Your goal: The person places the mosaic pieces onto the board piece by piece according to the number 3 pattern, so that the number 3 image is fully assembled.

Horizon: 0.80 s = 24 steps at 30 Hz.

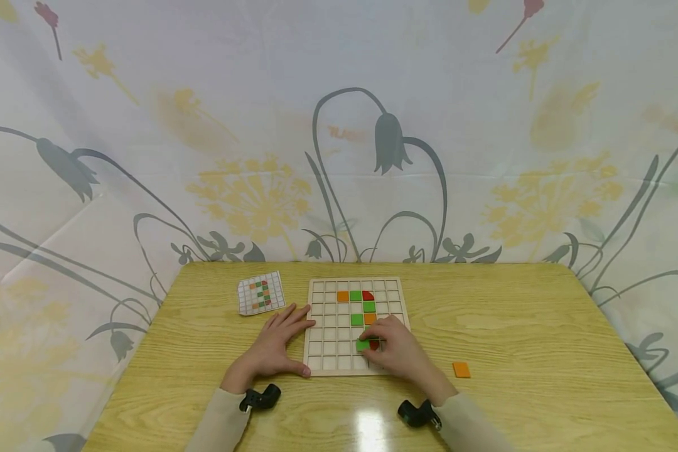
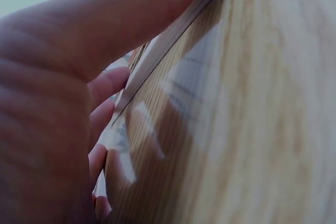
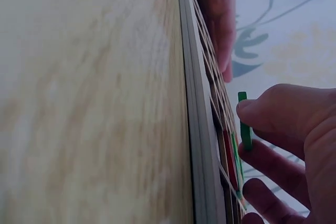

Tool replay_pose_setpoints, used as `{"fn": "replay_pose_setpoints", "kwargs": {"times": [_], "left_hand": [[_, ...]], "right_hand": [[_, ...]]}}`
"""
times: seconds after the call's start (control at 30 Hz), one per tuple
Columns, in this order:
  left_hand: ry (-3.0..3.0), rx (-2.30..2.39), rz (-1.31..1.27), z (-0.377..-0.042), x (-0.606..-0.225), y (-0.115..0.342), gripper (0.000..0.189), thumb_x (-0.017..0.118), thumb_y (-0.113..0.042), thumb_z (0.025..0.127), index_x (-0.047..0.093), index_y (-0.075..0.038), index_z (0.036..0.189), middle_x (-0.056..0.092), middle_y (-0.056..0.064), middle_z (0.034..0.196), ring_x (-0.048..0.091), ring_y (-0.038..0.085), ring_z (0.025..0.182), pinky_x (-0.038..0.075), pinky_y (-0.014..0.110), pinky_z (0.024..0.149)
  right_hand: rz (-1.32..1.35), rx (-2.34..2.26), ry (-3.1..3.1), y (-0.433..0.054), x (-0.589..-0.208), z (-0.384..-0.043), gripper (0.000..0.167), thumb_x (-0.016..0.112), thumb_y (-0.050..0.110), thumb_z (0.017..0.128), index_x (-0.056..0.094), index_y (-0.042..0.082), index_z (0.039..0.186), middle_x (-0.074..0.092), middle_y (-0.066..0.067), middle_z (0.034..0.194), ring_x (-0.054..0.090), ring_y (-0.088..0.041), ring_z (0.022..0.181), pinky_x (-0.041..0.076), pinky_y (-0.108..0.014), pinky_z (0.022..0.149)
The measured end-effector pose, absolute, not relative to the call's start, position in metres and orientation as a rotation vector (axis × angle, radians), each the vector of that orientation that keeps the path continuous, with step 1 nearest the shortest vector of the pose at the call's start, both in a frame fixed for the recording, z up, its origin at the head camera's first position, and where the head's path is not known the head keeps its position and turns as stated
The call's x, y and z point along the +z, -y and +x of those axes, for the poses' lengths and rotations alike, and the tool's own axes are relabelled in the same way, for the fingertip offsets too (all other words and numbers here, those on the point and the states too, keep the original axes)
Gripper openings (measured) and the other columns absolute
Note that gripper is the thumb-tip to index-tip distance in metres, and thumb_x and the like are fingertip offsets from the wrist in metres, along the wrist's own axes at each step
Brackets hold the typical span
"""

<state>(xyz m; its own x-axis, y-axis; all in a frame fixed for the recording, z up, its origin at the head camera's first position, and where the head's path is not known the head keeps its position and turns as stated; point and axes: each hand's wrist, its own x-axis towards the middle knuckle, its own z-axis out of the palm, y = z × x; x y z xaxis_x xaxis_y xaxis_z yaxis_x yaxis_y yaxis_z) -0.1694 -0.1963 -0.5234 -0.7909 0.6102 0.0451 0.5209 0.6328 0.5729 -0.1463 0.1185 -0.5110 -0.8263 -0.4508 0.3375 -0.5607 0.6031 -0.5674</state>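
Observation:
A wooden grid board [image 1: 329, 363] lies on the table with orange, green and red tiles in some cells. My right hand [image 1: 398, 348] pinches a green square tile [image 3: 245, 124] between thumb and finger, held close over the lower part of the board. Just right of that tile, a red tile [image 1: 374, 344] sits in the board, partly hidden by the fingers. My left hand [image 1: 274, 345] rests spread along the board's left edge, its thumb at the lower left corner and its fingertips at the left rim.
Behind my left hand lies a white card [image 1: 261, 294] printed with a grid and coloured pattern. A loose orange tile [image 1: 461, 370] is on the table to the right of my right hand. A floral curtain [image 1: 339, 157] hangs along the table's back edge.

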Motion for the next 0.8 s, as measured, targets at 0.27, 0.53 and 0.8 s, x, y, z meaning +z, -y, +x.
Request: {"fn": "replay_pose_setpoints", "kwargs": {"times": [0.27, 0.53, 0.8], "left_hand": [[-2.696, 0.876, 0.941, -0.1686, -0.5224, 0.1966, 0.099, 0.081, -0.062, 0.07, 0.045, -0.018, 0.152, 0.018, 0.001, 0.166, 0.004, 0.031, 0.152, 0.005, 0.063, 0.115], [-2.714, 0.864, 0.944, -0.1686, -0.522, 0.1957, 0.099, 0.081, -0.063, 0.069, 0.046, -0.018, 0.151, 0.019, 0.001, 0.165, 0.005, 0.031, 0.152, 0.007, 0.063, 0.115], [-2.699, 0.872, 0.953, -0.1685, -0.5215, 0.196, 0.099, 0.08, -0.063, 0.07, 0.046, -0.018, 0.151, 0.018, 0.002, 0.165, 0.005, 0.032, 0.152, 0.006, 0.063, 0.115]], "right_hand": [[0.789, 0.948, 2.712, -0.1116, -0.5096, -0.144, 0.014, 0.086, 0.017, 0.077, 0.076, 0.019, 0.087, 0.069, 0.009, 0.092, 0.047, -0.01, 0.081, 0.043, -0.031, 0.072], [0.776, 0.913, 2.744, -0.1107, -0.5097, -0.1436, 0.013, 0.085, 0.018, 0.078, 0.076, 0.021, 0.087, 0.068, 0.008, 0.097, 0.045, -0.012, 0.085, 0.044, -0.03, 0.072], [0.813, 0.912, 2.744, -0.1148, -0.5109, -0.146, 0.011, 0.084, 0.014, 0.078, 0.077, 0.018, 0.086, 0.068, 0.009, 0.095, 0.05, -0.013, 0.088, 0.045, -0.035, 0.079]]}}
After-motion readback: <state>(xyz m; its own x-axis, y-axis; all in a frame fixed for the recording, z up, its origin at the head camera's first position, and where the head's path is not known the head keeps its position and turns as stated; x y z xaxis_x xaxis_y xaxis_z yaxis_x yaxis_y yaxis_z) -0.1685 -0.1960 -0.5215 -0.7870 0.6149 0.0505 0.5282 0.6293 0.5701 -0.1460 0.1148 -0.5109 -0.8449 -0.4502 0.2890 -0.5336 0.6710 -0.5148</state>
